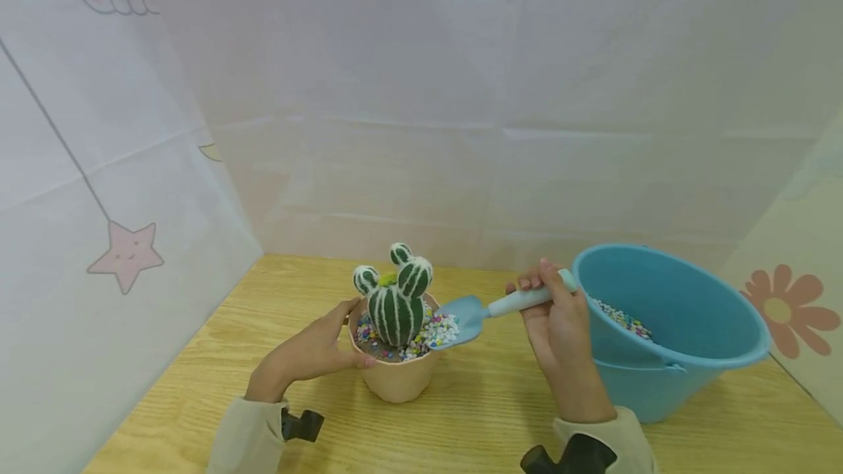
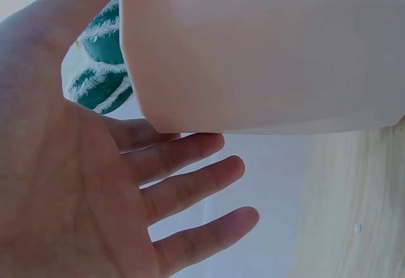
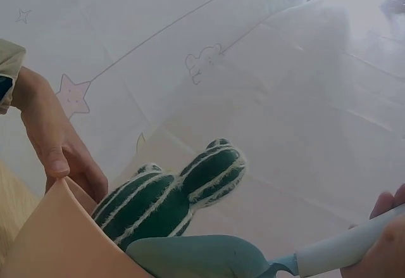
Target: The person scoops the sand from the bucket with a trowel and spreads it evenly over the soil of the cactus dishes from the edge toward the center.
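Note:
A peach-coloured flower pot (image 1: 400, 382) stands on the table, holding a green cactus with white fuzzy stripes (image 1: 395, 313). My left hand (image 1: 312, 350) holds the pot's left side, thumb at the front rim and fingers round the far side; the left wrist view shows several fingers spread against or near the wall (image 2: 253, 56). My right hand (image 1: 556, 320) grips the pale handle of a small blue trowel (image 1: 469, 317). The trowel blade (image 3: 202, 256) tilts over the pot's right rim, and colourful pebbles (image 1: 440, 329) lie between its tip and the cactus. Brown soil partly shows.
To the right, a large blue bucket (image 1: 648, 386) leans toward me with more coloured pebbles (image 1: 622, 319) inside. The wooden table (image 1: 461, 423) meets a pale printed cloth (image 1: 421, 167) at the back and sides. One small pebble (image 2: 358, 228) appears on the wood in the left wrist view.

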The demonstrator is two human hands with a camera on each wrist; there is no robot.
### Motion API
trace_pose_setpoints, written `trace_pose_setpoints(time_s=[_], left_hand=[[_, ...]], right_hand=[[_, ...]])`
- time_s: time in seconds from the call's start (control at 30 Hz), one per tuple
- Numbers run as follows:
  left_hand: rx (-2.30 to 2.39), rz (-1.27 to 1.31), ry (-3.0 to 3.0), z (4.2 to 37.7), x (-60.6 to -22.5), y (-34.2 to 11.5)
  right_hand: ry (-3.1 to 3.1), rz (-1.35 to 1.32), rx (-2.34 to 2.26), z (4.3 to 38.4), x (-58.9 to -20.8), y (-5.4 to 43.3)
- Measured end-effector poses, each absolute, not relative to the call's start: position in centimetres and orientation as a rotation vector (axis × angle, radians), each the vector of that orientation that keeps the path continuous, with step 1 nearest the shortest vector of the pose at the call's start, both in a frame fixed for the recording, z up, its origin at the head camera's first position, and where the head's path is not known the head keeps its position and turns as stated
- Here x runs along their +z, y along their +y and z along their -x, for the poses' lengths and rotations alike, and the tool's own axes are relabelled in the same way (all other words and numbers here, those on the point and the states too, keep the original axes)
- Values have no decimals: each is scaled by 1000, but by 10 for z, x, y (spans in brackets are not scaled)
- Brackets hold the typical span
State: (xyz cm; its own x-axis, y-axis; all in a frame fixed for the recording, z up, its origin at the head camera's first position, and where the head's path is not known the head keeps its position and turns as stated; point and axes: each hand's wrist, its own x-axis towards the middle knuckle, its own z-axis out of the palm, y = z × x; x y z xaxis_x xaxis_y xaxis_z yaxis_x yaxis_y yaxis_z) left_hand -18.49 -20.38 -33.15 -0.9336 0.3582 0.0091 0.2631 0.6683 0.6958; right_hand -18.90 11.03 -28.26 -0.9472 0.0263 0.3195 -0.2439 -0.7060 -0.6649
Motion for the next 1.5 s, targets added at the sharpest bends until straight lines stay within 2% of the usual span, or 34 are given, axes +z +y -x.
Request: trace_pose_setpoints(time_s=[0.67, 1.0, 1.5], left_hand=[[1108, -568, 2745, 184, -330, -205], [1143, -563, 2751, 182, -325, -204], [1144, -543, 2732, 183, -326, -203]], right_hand=[[-1158, -457, 2710, 188, -279, 113], [-1173, -354, 2610, 186, -273, 108], [-1221, -419, 2594, 185, -278, 96]])
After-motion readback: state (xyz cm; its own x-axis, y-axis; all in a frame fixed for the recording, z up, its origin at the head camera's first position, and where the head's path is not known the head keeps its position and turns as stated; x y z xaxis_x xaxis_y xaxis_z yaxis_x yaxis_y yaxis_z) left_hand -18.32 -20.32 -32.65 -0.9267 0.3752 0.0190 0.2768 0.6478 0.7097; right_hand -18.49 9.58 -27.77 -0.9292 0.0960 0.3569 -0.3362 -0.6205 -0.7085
